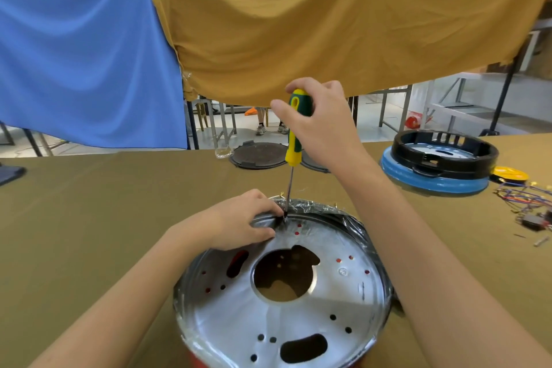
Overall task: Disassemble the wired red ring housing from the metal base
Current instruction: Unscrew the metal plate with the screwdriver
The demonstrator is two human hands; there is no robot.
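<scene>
A round shiny metal base with a big centre hole and several small holes lies in front of me. Red housing shows under its near rim and through some holes. My right hand grips the green and yellow handle of a screwdriver. The screwdriver stands almost upright with its tip on the base's far rim. My left hand holds that rim right beside the tip, fingers curled over the edge.
A blue and black ring part stands at the back right. Loose coloured wires and a yellow disc lie at the right edge. Dark round lids sit at the table's far edge. Blue and mustard cloths hang behind.
</scene>
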